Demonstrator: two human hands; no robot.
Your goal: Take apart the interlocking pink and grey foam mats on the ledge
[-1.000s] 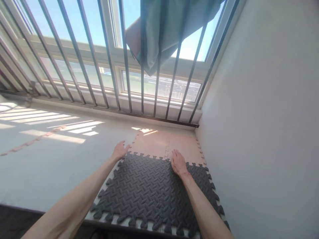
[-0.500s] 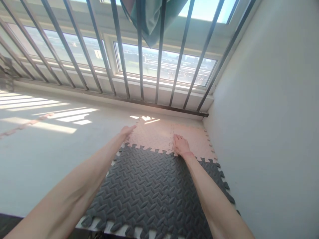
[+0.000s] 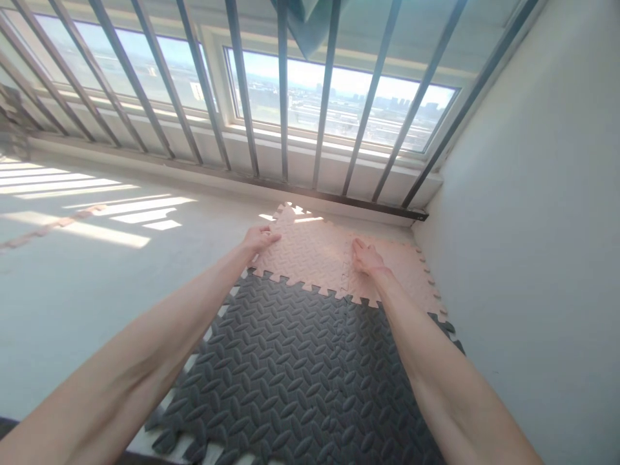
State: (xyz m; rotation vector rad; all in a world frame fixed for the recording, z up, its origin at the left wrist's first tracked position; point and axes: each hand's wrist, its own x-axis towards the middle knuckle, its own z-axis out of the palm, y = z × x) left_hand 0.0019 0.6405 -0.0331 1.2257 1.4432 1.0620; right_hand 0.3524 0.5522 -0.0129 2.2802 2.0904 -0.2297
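The pink foam mats (image 3: 314, 252), two interlocking tiles, lie on the pale floor (image 3: 97, 284) in the corner, just under the window bars (image 3: 283, 97) and beside the right-hand wall (image 3: 533, 226). Their near toothed edge meets the dark grey mats (image 3: 290, 361) that cover the floor closer to the person. The left hand (image 3: 259, 240) sits at the left edge of the left pink tile, fingers curled over that edge as if gripping it; the far left corner of the tile looks slightly raised (sunlight catches it). The right hand (image 3: 365, 258) lies flat and spread on the seam between the two pink tiles, palm down, pressing.

The step in hand appears to be seating the pink tiles: one hand adjusts the free edge while the other holds the joint down. The teeth along the pink-to-grey line look meshed on the left, though near the right wall the fit is hard to judge. The next move likely calls for the raised corner to be laid flat, then firm pressure along the seams without shifting the grey tiles.
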